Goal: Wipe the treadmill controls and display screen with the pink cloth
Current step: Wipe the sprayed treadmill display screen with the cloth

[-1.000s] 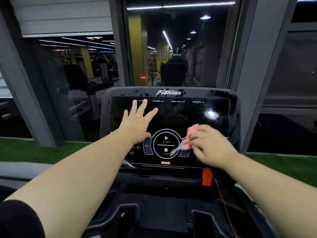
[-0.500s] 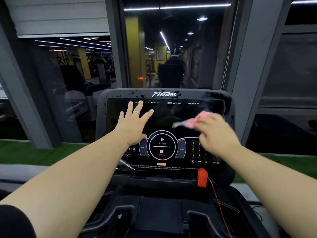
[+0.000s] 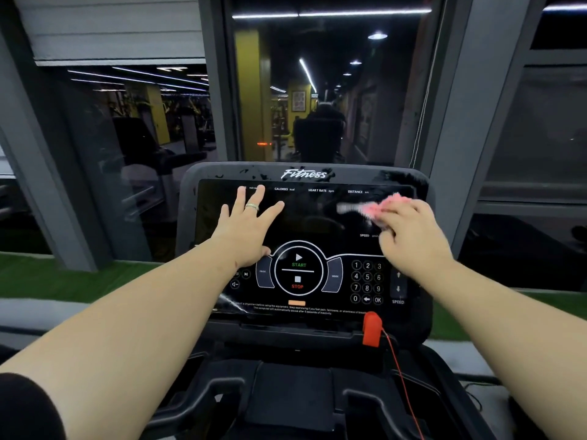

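Observation:
The black treadmill console stands straight ahead, with its dark display screen above a ring of START and STOP controls and a number keypad. My left hand lies flat with spread fingers on the screen's left half; a ring is on one finger. At the upper right of the screen my right hand grips the pink cloth, which is blurred and trails out to the left of my fingers.
A red safety clip with a thin red cord hangs at the console's lower right. Black tray pockets and handle bars sit below the console. Behind it are grey window frames, dark glass and a strip of green turf.
My right hand has carried the pink cloth from the START/STOP ring up and right across the keypad to the screen's upper right. The left hand has stayed flat on the screen.

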{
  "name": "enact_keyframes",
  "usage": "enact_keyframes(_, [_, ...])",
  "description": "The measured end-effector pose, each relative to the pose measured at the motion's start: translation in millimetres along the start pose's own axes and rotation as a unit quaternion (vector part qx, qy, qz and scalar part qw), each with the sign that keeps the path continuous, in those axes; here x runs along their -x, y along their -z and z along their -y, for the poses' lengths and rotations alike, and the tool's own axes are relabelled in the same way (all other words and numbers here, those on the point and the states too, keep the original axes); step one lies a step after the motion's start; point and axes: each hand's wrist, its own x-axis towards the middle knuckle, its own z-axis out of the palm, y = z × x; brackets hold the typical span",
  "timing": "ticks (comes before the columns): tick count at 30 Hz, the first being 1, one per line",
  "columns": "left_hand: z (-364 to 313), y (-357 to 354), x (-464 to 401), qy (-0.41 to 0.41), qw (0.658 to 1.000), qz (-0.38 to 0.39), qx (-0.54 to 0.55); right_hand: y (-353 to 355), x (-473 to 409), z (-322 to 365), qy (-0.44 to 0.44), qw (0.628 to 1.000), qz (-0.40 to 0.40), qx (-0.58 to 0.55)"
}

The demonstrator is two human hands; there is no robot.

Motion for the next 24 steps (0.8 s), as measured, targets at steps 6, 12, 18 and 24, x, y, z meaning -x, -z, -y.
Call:
enact_keyframes(6, [-15, 11, 0, 0.022, 0.999, 0.024, 0.001, -12, 28, 22, 0.232, 0.972, 0.047, -0.018])
enact_keyframes(12, [-65, 16, -10, -0.067, 0.997, -0.024, -0.003, 8, 7, -33, 0.028, 0.999, 0.005, -0.041])
enact_keyframes(18, [-75, 1, -17, -0.072, 0.996, -0.005, -0.044, -20, 75, -4, 0.100, 0.988, 0.094, -0.075])
enact_keyframes(24, [-77, 2, -15, -0.064, 0.997, -0.002, -0.049, 12, 49, -29, -0.042, 0.994, 0.017, -0.101])
